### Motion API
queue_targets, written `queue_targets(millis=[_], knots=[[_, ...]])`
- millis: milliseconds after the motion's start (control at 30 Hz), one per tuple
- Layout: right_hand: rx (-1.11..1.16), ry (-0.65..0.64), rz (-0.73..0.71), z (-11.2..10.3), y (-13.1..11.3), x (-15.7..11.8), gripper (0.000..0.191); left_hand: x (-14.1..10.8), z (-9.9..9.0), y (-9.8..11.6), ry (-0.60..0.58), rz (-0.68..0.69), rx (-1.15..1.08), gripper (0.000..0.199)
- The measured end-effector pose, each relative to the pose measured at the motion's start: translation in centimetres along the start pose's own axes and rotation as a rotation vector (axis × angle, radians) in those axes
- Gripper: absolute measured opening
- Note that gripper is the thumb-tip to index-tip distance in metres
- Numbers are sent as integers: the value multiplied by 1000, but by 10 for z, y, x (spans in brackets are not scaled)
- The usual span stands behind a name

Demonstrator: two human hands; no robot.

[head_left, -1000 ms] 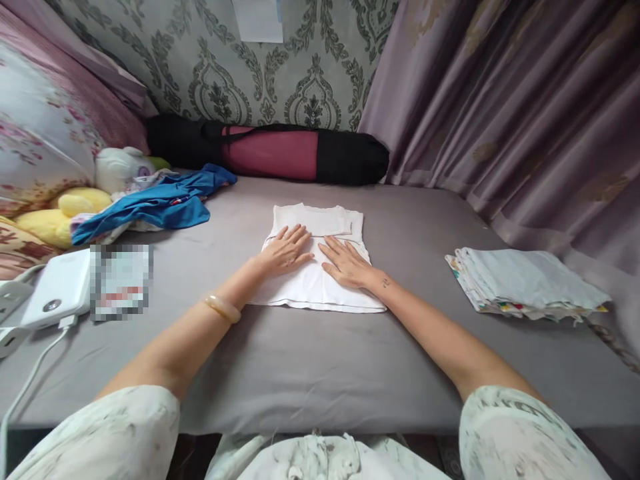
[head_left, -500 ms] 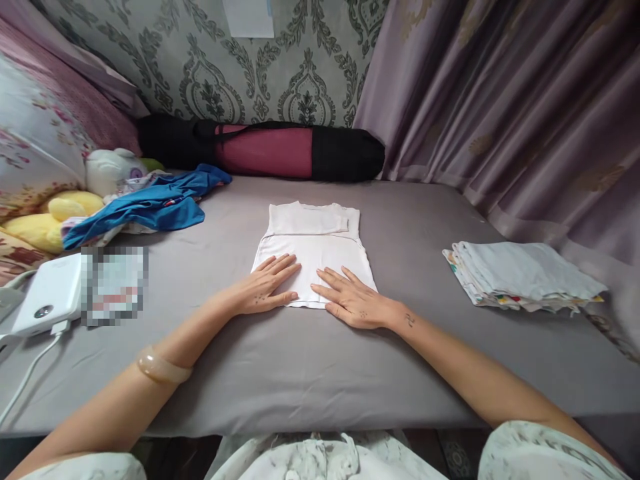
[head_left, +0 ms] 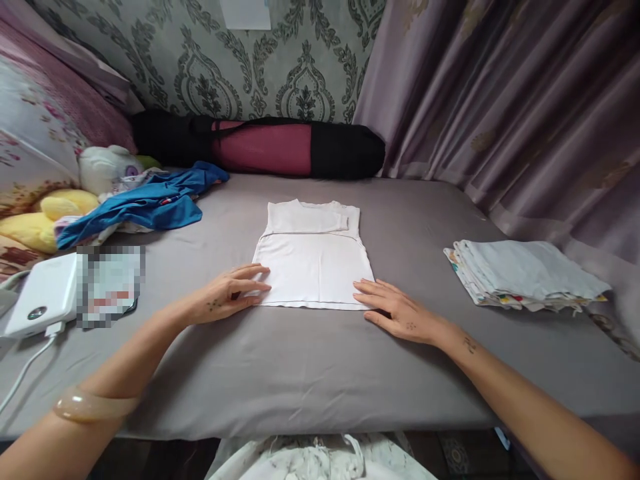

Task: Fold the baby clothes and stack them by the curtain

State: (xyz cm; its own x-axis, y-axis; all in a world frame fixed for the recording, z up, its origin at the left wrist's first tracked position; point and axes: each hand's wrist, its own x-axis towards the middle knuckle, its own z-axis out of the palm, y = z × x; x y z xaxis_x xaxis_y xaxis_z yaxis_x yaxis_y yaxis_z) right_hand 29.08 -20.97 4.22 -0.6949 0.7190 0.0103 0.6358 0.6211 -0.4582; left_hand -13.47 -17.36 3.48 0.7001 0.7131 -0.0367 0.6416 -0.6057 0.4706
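Observation:
A small white long-sleeved shirt (head_left: 313,260) lies flat on the grey sheet, its neckline facing away from me and its sleeves folded across the upper part. My left hand (head_left: 227,293) touches the shirt's lower left edge with the fingertips, fingers a little apart. At the lower right corner rests my right hand (head_left: 397,310), its fingers stretched over the hem and edge. Neither hand grips the cloth.
To the right sits a stack of folded clothes (head_left: 525,273). Rumpled blue clothing (head_left: 150,203) and plush toys (head_left: 70,203) lie at the left, near a white power bank (head_left: 43,293) with a cable. A long black-and-red bag (head_left: 265,148) lies along the wall.
Both hands have slid outward from the middle of the shirt's lower part, the left to its left edge and the right to its right edge. The shirt stays in place.

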Motion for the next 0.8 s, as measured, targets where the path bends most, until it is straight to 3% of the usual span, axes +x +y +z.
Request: queue_targets(millis=[333, 600, 800], knots=[[-7, 163, -37, 0, 14, -18, 33, -13, -20, 8, -29, -34, -104, 31], [-76, 242, -55, 5, 8, -13, 35, -18, -17, 6, -32, -9, -10, 33], [-67, 279, 21, 9, 9, -14, 40, -15, -17, 11, 14, 10, 16, 29]])
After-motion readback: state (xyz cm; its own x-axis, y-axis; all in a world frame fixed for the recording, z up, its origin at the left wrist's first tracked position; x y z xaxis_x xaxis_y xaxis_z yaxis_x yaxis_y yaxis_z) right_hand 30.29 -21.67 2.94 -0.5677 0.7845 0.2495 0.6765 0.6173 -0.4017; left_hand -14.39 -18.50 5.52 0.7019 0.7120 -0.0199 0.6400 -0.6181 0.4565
